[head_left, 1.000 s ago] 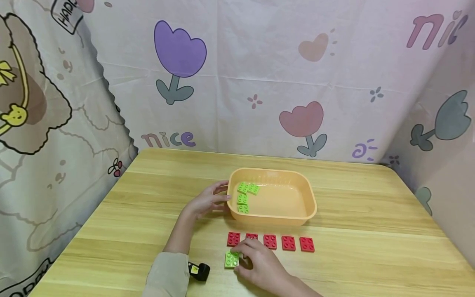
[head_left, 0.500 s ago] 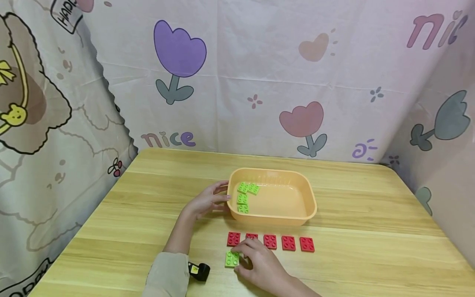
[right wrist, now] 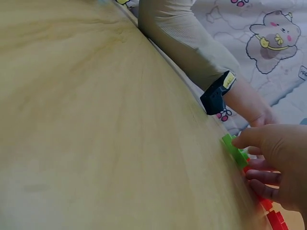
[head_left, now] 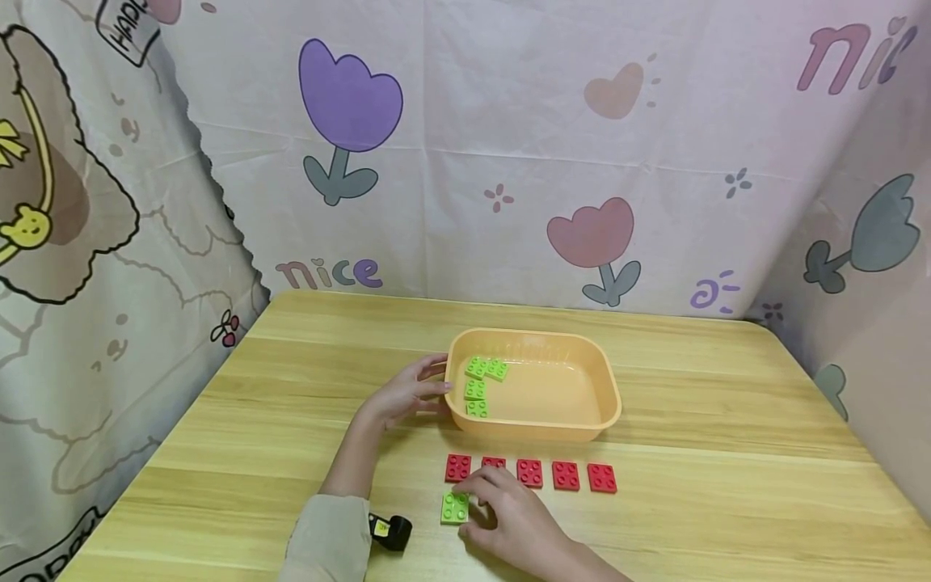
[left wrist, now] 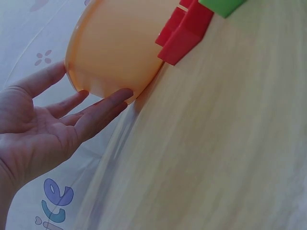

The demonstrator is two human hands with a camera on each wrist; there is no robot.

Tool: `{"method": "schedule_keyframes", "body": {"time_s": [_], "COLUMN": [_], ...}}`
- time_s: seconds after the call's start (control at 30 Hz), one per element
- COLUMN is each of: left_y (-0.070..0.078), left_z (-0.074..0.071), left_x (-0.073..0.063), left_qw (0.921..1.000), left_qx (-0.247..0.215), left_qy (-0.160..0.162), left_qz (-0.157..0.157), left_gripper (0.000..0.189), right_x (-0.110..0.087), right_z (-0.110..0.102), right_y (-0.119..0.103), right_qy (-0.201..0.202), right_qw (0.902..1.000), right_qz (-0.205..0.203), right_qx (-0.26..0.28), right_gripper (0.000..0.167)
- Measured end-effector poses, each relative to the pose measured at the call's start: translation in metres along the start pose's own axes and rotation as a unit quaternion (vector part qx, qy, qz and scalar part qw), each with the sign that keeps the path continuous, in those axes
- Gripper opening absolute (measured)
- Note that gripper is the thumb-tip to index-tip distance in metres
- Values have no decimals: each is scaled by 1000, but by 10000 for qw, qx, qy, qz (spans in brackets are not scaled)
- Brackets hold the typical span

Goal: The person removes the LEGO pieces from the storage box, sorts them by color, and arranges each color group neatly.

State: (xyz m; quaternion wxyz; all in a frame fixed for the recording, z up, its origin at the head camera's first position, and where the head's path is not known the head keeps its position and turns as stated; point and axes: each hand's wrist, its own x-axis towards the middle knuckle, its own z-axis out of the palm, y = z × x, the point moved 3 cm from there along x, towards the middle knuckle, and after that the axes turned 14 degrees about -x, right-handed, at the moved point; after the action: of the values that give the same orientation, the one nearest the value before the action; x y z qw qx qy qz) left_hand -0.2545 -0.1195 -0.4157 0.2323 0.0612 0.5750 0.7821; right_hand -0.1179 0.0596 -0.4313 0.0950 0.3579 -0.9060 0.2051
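Note:
My left hand (head_left: 407,394) rests on the left end of an orange plastic tray (head_left: 553,431), its fingers extended along the outer wall, as the left wrist view also shows. In front of the tray, my right hand (head_left: 512,516) pinches a lime-green toy building brick (head_left: 455,508) by its right-side edges, thumb at the near corner and index finger at the far one. The brick has studs on top and lies low at the table. From the right wrist view, the thumb overlaps the green brick (right wrist: 234,151). Several similar green bricks (head_left: 476,390) lie inside the tray's left part.
A row of several red bricks (head_left: 566,476) runs between tray and right hand; one is partly hidden by the fingers. A black wrist device (head_left: 390,533) sits at the left sleeve (head_left: 329,537). Behind the wooden table (head_left: 727,420) hangs a printed cloth (head_left: 473,97).
The green brick in my right hand has shifted very slightly away from me. The left hand and the tray have stayed in place.

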Motion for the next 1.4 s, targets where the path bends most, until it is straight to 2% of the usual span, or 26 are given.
{"method": "schedule_keyframes", "body": {"time_s": [0.27, 0.53, 0.7, 0.93, 1.07, 1.23, 1.4], "left_y": [0, 0, 0, 0, 0, 0, -1], "left_z": [1, 0, 0, 0, 0, -1, -1], "left_x": [2, 1, 0, 0, 0, 0, 0], "left_qw": [10000, 10000, 10000, 10000, 10000, 10000, 9999], "left_qx": [2, 28, 6, -10, -18, -29, -34], "left_qy": [-32, 16, -40, -5, -7, -61, -128], "left_qz": [27, 20, 33, 3, -21, 21, 57], "left_gripper": [61, 61, 61, 61, 61, 61, 61], "right_x": [-1, 4, 14, 35, 50, 69, 84], "right_z": [-12, -32, -47, -71, -82, -83, -74], "right_y": [-2, -2, 2, 17, 28, 47, 65], "right_qy": [235, 355, 453, 585, 702, 515, -12], "right_qw": [9997, 9982, 9975, 9922, 9927, 9956, 9974], "right_qz": [29, 244, 333, 453, 410, 306, 208], "right_qx": [57, 405, 427, 1007, 895, 721, 695], "right_gripper": [36, 34, 36, 35, 35, 34, 33]}}
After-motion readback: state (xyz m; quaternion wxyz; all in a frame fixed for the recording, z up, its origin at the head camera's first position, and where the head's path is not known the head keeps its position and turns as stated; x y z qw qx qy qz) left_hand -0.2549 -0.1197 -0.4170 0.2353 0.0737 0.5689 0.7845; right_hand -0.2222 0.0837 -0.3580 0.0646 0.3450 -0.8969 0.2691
